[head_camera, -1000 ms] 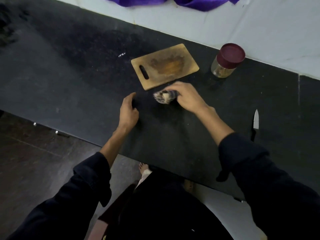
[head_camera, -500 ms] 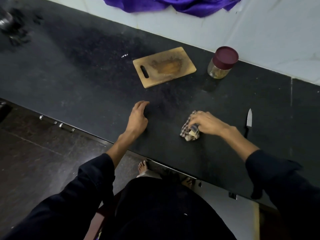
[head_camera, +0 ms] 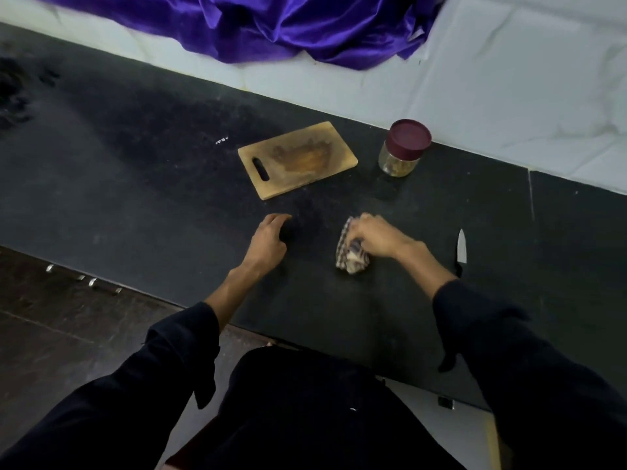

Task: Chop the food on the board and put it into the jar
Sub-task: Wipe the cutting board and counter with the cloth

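Sleeves (head_camera: 169,374) of dark cloth frame the near edge, both forearms reaching over the black surface (head_camera: 135,184). Taking the cutting board (head_camera: 297,159) as landmark: the right hand (head_camera: 376,236) sits nearer than the board and toward its right end, its grip closed on a crumpled checked cloth (head_camera: 351,256) pressed against the surface, much where it was half a second ago; a second ago it was up by the board's near edge. The left hand (head_camera: 268,239) rests nearer than the board, below its handle end, fingers loosely curled and holding nothing, little changed. A knife (head_camera: 460,251) lies well to the right of the board and nearer, blade pointing away, beside the right forearm. The board itself shows only a brown stain; no food pieces can be made out on it. Just right of the board stands the jar (head_camera: 403,149), maroon lid on, with something yellowish inside. Beyond the board, purple fabric (head_camera: 271,25) drapes over a white ledge (head_camera: 509,96).
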Motion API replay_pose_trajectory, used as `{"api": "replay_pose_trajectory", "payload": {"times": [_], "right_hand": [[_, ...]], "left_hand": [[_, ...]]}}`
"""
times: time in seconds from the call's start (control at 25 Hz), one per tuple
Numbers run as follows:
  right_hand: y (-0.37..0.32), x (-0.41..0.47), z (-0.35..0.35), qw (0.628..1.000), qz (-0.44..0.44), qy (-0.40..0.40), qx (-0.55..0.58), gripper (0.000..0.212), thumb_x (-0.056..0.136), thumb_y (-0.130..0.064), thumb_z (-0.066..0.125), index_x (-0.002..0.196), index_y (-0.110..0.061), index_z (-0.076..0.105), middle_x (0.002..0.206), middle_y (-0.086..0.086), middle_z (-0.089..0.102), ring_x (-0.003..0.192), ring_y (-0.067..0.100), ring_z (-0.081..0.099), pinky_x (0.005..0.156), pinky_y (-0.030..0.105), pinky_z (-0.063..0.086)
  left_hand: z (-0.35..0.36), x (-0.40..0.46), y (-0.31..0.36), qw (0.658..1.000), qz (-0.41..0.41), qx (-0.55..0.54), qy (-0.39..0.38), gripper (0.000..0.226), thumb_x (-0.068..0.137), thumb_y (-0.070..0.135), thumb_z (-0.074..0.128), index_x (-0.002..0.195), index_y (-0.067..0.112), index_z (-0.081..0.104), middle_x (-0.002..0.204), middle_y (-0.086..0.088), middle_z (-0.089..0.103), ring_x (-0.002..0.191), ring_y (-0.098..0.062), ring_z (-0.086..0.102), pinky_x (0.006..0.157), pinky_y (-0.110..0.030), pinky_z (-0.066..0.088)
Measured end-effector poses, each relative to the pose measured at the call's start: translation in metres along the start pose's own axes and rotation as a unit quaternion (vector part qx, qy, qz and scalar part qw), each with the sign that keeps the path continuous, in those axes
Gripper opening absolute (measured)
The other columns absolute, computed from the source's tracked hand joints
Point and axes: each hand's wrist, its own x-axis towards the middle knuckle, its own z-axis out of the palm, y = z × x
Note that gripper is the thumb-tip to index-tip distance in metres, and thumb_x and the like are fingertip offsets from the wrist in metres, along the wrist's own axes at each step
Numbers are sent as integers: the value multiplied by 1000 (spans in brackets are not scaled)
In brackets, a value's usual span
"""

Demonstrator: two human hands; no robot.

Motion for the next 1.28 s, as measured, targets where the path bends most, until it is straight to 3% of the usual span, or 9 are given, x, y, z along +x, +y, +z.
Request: {"api": "replay_pose_trajectory", "payload": {"times": [0.12, 0.2, 0.36, 0.48, 0.64, 0.88, 1.0, 1.16, 1.28], "right_hand": [[10, 39, -33, 987, 78, 119, 79, 46, 86, 8, 44, 111, -19, 71, 115, 10, 59, 112, 33, 53, 90, 49, 43], [11, 54, -34, 982, 114, 107, 107, 48, 87, 6, 42, 112, -26, 70, 115, 11, 59, 111, 35, 55, 87, 48, 45], [28, 52, -43, 977, 160, 64, 128, 38, 83, 3, 44, 66, -26, 60, 90, 8, 66, 93, 31, 64, 77, 38, 50], [54, 66, -70, 954, 212, 178, 116, 35, 88, 3, 45, 99, -17, 71, 104, 12, 69, 98, 31, 63, 75, 35, 47], [59, 84, -54, 969, 214, 98, 80, 52, 91, 1, 46, 136, -23, 55, 129, 15, 56, 116, 35, 55, 91, 44, 46], [58, 47, -47, 961, 230, 15, 150, 37, 89, -2, 43, 104, -19, 72, 109, 6, 69, 99, 24, 62, 88, 39, 51], [78, 59, -68, 945, 257, 116, 165, 29, 88, 0, 43, 97, -12, 68, 101, 11, 68, 92, 27, 61, 77, 36, 47], [73, 65, -40, 957, 241, 77, 138, 50, 89, 0, 45, 133, -19, 57, 124, 16, 55, 114, 34, 54, 94, 41, 45], [47, 37, -9, 961, 223, 47, 156, 50, 90, -2, 41, 135, -19, 56, 119, 13, 52, 113, 32, 52, 96, 44, 44]], "left_hand": [[3, 18, 12, 1000, 15, 7, -18, 62, 81, -15, 42, 138, 10, 44, 144, -9, 39, 132, -27, 39, 110, -36, 36], [4, 36, 23, 999, 25, 13, -39, 63, 82, -13, 44, 139, 12, 43, 145, -9, 37, 132, -25, 38, 111, -35, 34], [8, 72, 38, 996, 46, 18, -70, 62, 83, -10, 46, 140, 14, 41, 146, -8, 36, 134, -24, 36, 113, -38, 32], [19, 88, 46, 993, 62, 4, -95, 62, 82, -12, 45, 139, 13, 42, 145, -8, 36, 134, -25, 35, 112, -38, 32], [30, 102, 54, 993, 69, 0, -100, 64, 81, -13, 44, 140, 12, 42, 146, -8, 35, 136, -24, 33, 114, -37, 30], [32, 105, 53, 993, 65, -18, -94, 62, 82, -14, 44, 139, 9, 43, 145, -8, 36, 134, -21, 35, 112, -26, 28], [36, 110, 50, 994, 60, -6, -89, 60, 80, -14, 44, 136, 7, 47, 142, -10, 40, 133, -25, 37, 113, -31, 30], [47, 105, 46, 991, 86, 57, -88, 50, 80, -12, 47, 127, 3, 57, 144, -13, 42, 137, -27, 32, 114, -30, 23], [51, 104, 44, 991, 89, 78, -69, 50, 79, -12, 48, 126, 5, 58, 147, -13, 40, 140, -26, 28, 115, -29, 19]]}}
